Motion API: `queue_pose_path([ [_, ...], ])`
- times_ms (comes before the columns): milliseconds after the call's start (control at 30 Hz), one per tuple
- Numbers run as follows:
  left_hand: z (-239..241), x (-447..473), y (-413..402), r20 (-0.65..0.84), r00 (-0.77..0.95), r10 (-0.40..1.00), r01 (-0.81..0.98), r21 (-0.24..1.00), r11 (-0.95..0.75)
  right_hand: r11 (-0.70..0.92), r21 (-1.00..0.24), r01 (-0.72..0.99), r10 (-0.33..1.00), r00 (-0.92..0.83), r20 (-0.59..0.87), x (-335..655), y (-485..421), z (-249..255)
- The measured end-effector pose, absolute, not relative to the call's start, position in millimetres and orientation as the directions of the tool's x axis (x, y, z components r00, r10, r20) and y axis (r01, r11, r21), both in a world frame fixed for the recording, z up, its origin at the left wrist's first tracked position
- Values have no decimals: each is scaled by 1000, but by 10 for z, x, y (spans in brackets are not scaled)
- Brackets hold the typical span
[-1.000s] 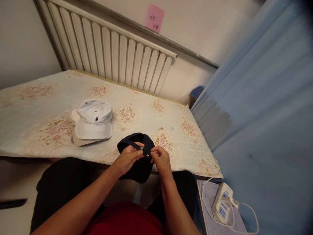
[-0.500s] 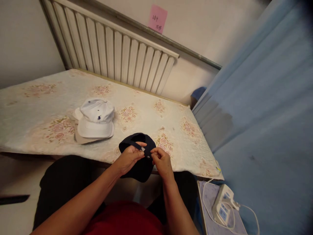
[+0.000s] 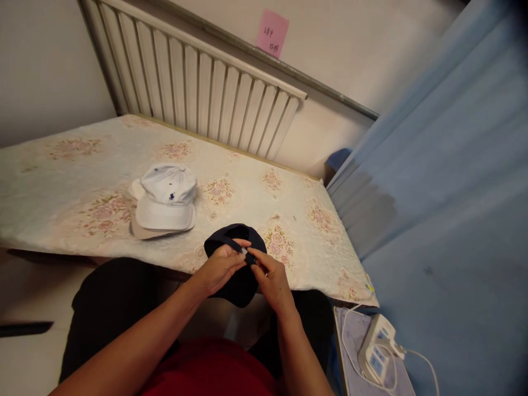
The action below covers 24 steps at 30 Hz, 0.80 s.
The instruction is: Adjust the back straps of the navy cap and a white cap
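Dark cap (image 3: 239,289) sits in both your hands at the near edge of the bed (image 3: 239,203), its opening tilted up. Your left hand (image 3: 220,267) pinches the back strap (image 3: 229,241) between thumb and fingers; your right hand (image 3: 273,278) is clamped on the strap's other end (your fingertips nearly meet there). Just beyond the bed's near right corner lies a white power strip (image 3: 375,349). Farther in, left of centre, a white cap (image 3: 168,190) rests over a beige cap (image 3: 142,232). Past the far edge stands a radiator (image 3: 198,88).
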<state>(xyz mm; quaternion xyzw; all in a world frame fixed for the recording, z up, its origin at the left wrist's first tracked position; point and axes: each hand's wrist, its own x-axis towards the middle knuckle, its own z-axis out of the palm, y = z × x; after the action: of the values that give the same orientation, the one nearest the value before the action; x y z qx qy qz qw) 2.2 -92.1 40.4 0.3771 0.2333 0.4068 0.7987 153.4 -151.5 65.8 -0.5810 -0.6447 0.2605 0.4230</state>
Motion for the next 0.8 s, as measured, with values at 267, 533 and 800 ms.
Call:
queue_pose_path([
  [267,468,39,-950,-57,553,831,-507,768,390,207,-836,509,969,10,246,1519,-1520,681],
  [533,480,58,-957,-93,516,852,-512,764,393,175,-864,471,979,12,204,1502,-1524,635],
  [800,516,91,-966,-147,441,885,-513,768,383,128,-883,452,979,84,185,1489,-1518,624],
])
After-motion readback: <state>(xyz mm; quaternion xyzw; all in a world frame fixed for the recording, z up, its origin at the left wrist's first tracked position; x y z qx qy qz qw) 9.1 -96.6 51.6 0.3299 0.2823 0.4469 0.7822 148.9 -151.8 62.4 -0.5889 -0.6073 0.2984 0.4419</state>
